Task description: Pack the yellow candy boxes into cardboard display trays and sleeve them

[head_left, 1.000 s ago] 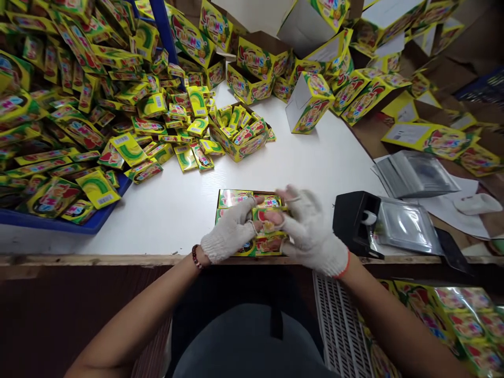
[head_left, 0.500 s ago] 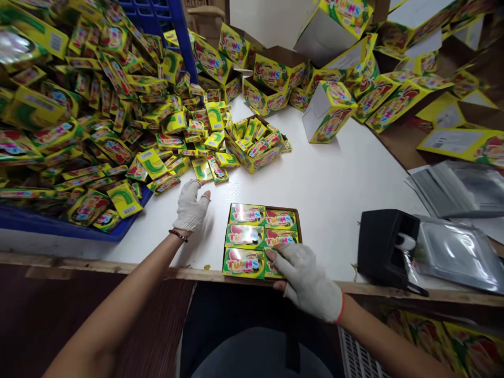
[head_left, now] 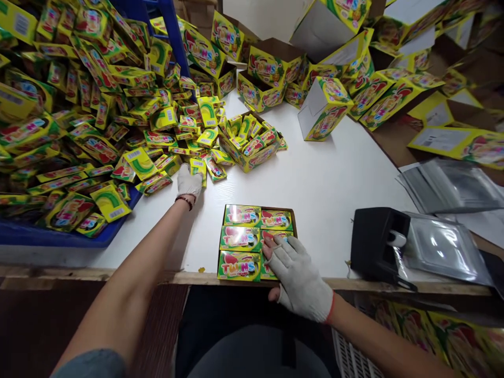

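Across the white tabletop (head_left: 331, 178), the left hand (head_left: 189, 181) stretches forward, right hand (head_left: 301, 275) palm-down.

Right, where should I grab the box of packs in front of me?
Probably grip the box by its left and right walls, coming in from both sides. It lies open side up with packs inside, and bare table shows to either side, so those walls look easiest to reach. The right hand lies partly over the right column.
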Tool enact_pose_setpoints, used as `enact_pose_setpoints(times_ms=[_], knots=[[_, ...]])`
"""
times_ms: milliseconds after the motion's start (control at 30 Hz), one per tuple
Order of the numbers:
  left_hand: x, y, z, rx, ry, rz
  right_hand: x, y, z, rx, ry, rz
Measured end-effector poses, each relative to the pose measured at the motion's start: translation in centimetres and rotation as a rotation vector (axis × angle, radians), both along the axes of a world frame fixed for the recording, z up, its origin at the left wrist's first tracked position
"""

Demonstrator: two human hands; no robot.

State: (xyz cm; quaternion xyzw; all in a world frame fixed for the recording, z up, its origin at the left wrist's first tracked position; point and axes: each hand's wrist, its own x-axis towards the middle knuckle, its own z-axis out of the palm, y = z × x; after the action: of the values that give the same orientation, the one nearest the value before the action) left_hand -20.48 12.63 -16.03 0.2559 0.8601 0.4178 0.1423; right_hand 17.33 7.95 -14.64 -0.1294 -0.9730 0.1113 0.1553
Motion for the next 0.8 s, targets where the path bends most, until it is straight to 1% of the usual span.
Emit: enact_pose_setpoints(times_ms=[67, 133, 167, 233, 300, 333, 367, 400, 433, 467, 500, 567, 600, 633, 700, 767, 800], knots=[[1.8, -1.8, 1.2, 0.090, 0.078, -0.075, 0.3, 0.1, 0.2, -0.156, 0.110, -0.002], [4.4, -3.7, 2.8, 0.186, 0.211, -0.198, 0.3, 0.4, 0.3, -0.381, 0.263, -0.060], [6.0, -4.7, 3.6, 0.236, 0.281, -0.298, 0.3, 0.6, 0.2, -0.488, 0.362, -0.110], [9.8, -6.1, 5.3, 0.277, 0.411, -0.556, -0.2, 1.2, -0.1, -0.645, 0.565, -0.231], [14.0, -6.9, 6.5, 0.218, 0.655, -0.954, -0.8, 2.2, -0.1, -0.723, 0.691, -0.357], [16.0, -7.2, 6.8, 0.152, 0.765, -1.082, -1.1, 2.8, 0.0, -0.738, 0.696, -0.414], [17.7, -7.4, 7.0, 0.083, 0.851, -1.158, -1.3, 3.4, 0.1, -0.732, 0.665, -0.457], [19.1, -7.6, 7.0, 0.022, 0.901, -1.186, -1.5, 3.9, 0.3, -0.698, 0.614, -0.479], [20.1, -7.8, 7.0, -0.013, 0.915, -1.198, -1.6, 4.3, 0.6, -0.642, 0.554, -0.475], [20.6, -8.1, 6.8, -0.014, 0.891, -1.210, -1.7, 4.6, 0.8, -0.573, 0.497, -0.446], [20.7, -8.4, 6.7, 0.020, 0.833, -1.219, -1.8, 4.8, 1.0, -0.500, 0.446, -0.400], [19.5, -9.2, 6.6, 0.167, 0.659, -1.200, -2.0, 4.8, 1.4, -0.370, 0.355, -0.282], [18.5, -9.5, 6.4, 0.243, 0.576, -1.148, -2.1, 4.7, 1.5, -0.313, 0.312, -0.224], [17.1, -9.7, 6.3, 0.296, 0.512, -1.067, -2.2, 4.6, 1.6, -0.262, 0.269, -0.179], [13.9, -9.5, 5.7, 0.316, 0.455, -0.861, -2.2, 4.5, 1.6, -0.180, 0.218, -0.130], [10.3, -8.4, 4.8, 0.237, 0.437, -0.658, -2.0, 4.6, 1.5, -0.130, 0.235, -0.132], [8.5, -7.5, 4.2, 0.174, 0.426, -0.565, -1.9, 4.6, 1.4, -0.117, 0.260, -0.141]])
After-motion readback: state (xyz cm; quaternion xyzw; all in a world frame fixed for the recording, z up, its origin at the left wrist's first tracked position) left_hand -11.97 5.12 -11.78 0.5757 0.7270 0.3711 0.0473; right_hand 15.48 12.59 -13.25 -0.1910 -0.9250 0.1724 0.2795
